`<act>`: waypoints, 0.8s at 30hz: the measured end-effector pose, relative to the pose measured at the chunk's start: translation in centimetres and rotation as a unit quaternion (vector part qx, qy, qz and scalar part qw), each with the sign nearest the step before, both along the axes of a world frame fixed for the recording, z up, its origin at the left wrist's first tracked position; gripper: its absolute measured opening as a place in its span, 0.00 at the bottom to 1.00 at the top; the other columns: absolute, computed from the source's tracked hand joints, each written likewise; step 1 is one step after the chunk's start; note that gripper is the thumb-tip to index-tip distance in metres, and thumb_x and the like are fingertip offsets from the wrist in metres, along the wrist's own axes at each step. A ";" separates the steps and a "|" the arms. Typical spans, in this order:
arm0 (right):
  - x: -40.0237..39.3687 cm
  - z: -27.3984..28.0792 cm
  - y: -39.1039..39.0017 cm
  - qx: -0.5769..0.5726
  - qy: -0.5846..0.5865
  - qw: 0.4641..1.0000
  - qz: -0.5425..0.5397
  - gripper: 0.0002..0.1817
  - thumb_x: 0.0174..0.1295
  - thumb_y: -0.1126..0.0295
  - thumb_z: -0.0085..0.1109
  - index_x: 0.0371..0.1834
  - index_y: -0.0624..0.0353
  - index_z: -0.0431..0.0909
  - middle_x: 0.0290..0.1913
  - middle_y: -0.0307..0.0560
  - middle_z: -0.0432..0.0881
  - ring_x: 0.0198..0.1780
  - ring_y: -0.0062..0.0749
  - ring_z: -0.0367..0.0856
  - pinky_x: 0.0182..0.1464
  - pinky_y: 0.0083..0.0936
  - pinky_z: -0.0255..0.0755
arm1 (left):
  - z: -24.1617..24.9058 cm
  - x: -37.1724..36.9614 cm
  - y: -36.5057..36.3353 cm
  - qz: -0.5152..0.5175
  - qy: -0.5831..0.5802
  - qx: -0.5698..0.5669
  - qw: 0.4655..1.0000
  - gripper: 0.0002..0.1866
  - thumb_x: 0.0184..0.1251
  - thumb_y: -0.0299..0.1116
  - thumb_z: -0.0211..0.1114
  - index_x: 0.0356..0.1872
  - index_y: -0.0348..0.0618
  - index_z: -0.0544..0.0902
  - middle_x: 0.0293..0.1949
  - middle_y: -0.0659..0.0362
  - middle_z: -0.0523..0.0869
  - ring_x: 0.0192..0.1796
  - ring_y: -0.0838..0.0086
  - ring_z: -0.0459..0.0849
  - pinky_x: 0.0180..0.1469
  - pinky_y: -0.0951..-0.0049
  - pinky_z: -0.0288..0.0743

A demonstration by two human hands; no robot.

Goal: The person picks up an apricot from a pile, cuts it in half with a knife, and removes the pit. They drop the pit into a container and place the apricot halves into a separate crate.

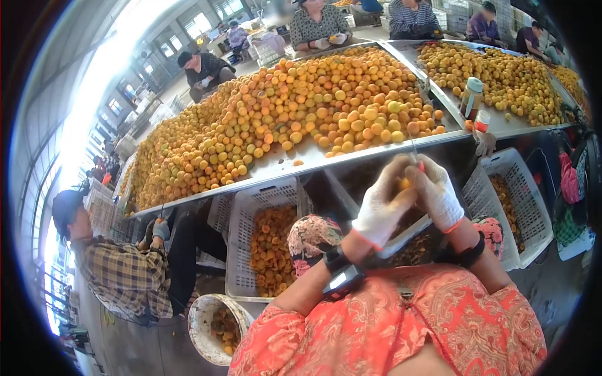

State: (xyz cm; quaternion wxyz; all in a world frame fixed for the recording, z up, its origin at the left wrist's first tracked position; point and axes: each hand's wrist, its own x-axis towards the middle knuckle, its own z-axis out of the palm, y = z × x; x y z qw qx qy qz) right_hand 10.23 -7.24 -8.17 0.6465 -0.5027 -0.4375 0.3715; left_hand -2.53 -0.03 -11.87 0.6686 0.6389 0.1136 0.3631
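Both my hands, in white knit gloves with orange cuffs, are close together in front of the table's near edge. My left hand (384,203) is closed around an apricot (404,183), of which only a small orange patch shows between the fingers. My right hand (440,193) presses against it, closed on a small knife (413,148) with a thin blade pointing up and a bit of red at the handle. Beyond my hands, a large heap of apricots (282,119) covers the metal table (301,164). Glove fingers hide most of the held fruit and the knife handle.
Crates of pitted apricot halves stand left (235,250) and right (533,207) below the table. A white bucket (197,326) sits at lower left. A bottle (471,97) and a red-and-white container (481,121) stand near the table edge. A co-worker (119,263) sits at left; others sit across.
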 end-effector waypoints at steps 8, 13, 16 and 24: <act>-0.1 -2.5 2.5 0.013 0.096 0.995 0.021 0.11 0.73 0.65 0.57 0.50 0.59 0.80 0.37 0.30 0.78 0.35 0.10 0.74 0.35 0.11 0.69 | -0.8 1.1 -0.1 -0.042 -0.128 -0.205 0.970 0.28 0.75 0.25 0.55 0.74 0.40 0.62 0.62 0.59 0.75 0.63 0.76 0.74 0.66 0.74 0.68; -0.4 -4.1 3.6 0.053 0.043 0.997 -0.043 0.10 0.73 0.67 0.56 0.45 0.61 0.82 0.34 0.31 0.79 0.36 0.11 0.73 0.36 0.13 0.70 | 0.6 1.0 -0.5 -0.003 -0.087 -0.304 0.949 0.20 0.79 0.36 0.54 0.68 0.46 0.71 0.40 0.62 0.83 0.35 0.76 0.84 0.35 0.77 0.80; -1.0 -4.6 3.9 0.063 0.061 0.993 -0.073 0.09 0.73 0.68 0.55 0.44 0.62 0.82 0.35 0.31 0.80 0.36 0.11 0.73 0.36 0.15 0.70 | -0.1 1.6 -0.5 0.023 -0.084 -0.342 0.936 0.17 0.80 0.38 0.53 0.63 0.46 0.75 0.41 0.60 0.84 0.37 0.74 0.85 0.38 0.74 0.82; -0.5 -4.6 3.6 0.053 0.031 0.989 -0.136 0.10 0.71 0.66 0.55 0.37 0.62 0.80 0.30 0.33 0.79 0.34 0.13 0.72 0.35 0.20 0.71 | -1.7 0.8 1.8 -0.140 -0.133 -0.500 0.844 0.19 0.76 0.53 0.52 0.48 0.50 0.81 0.28 0.63 0.82 0.28 0.76 0.78 0.32 0.75 0.73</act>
